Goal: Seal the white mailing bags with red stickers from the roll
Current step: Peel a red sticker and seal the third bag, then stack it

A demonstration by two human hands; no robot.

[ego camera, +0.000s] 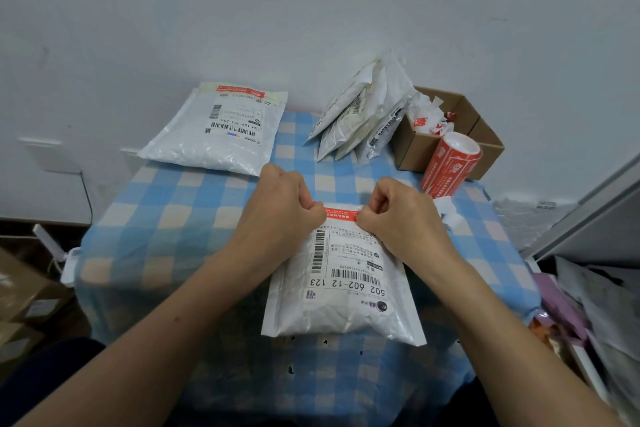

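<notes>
White mailing bag (343, 302) lies on the checked desk (166, 204), its far edge beneath both hands. Fingers curled, the left hand (284, 215) pinches one end of the red sticker (341, 213); the strip runs crosswise to the right hand (398, 218), pinching the other end. The roll (450, 166) sits beyond the right hand, nearer it than the left.

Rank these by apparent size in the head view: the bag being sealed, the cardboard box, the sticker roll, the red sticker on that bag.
1. Bag being sealed, though it lies nearest the camera
2. Cardboard box
3. Sticker roll
4. Red sticker, only partly visible
</notes>
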